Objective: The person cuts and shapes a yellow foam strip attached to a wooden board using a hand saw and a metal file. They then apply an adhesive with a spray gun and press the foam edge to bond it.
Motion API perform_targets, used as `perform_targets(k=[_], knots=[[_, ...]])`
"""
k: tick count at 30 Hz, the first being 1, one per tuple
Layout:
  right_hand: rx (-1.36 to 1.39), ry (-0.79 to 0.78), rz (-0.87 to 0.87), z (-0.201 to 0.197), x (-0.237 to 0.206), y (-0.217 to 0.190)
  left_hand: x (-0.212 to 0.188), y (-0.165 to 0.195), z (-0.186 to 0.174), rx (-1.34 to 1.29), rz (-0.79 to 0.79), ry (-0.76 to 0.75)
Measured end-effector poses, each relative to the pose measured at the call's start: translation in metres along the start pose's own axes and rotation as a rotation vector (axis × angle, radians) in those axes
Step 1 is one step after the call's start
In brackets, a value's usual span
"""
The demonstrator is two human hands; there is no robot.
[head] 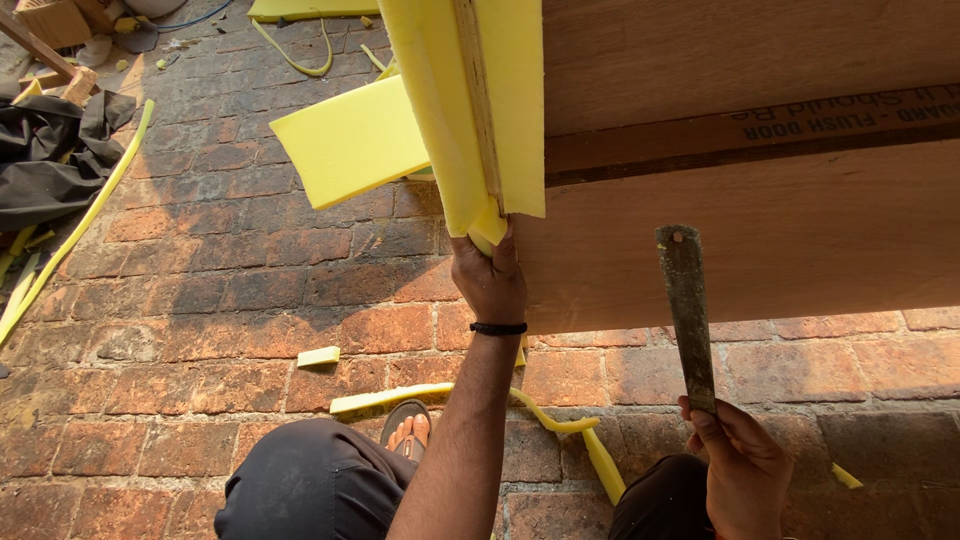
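My left hand point(489, 279) pinches the lower corner of a yellow foam sheet point(452, 110) that wraps the edge of a large wooden board point(760, 215). A black band sits on that wrist. My right hand point(738, 462) grips the lower end of a flat, worn metal blade point(686, 310), held upright in front of the board's lower edge. The blade's tip has a small hole and points up.
A loose yellow foam slab point(345, 142) lies on the brick floor point(200, 300) left of the board. Foam strips point(560, 425) and a small scrap point(319, 356) lie near my knees and sandalled foot point(408, 428). Black cloth point(50, 150) and wood pieces sit far left.
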State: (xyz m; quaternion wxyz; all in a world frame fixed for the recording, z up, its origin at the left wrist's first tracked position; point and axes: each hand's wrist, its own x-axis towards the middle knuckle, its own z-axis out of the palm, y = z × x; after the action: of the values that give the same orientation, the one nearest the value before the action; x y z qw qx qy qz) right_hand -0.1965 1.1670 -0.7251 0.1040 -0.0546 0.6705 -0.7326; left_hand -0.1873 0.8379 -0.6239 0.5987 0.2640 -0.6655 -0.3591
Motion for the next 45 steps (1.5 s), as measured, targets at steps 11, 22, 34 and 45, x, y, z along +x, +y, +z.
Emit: perform_targets(k=[11, 22, 34, 45], knots=[[-0.279, -0.072, -0.299, 0.03, 0.04, -0.03, 0.022, 0.053, -0.05, -0.329, 0.151, -0.006], [-0.418, -0.117, -0.916, 0.038, 0.116, -0.117, 0.02, 0.067, -0.066, -0.246, 0.081, -0.003], [-0.726, -0.073, -1.272, 0.112, 0.096, -0.218, 0.018, 0.071, -0.066, -0.289, 0.003, 0.037], [-0.812, -0.102, -1.48, 0.12, 0.107, -0.234, 0.017, 0.071, -0.067, -0.278, 0.036, 0.03]])
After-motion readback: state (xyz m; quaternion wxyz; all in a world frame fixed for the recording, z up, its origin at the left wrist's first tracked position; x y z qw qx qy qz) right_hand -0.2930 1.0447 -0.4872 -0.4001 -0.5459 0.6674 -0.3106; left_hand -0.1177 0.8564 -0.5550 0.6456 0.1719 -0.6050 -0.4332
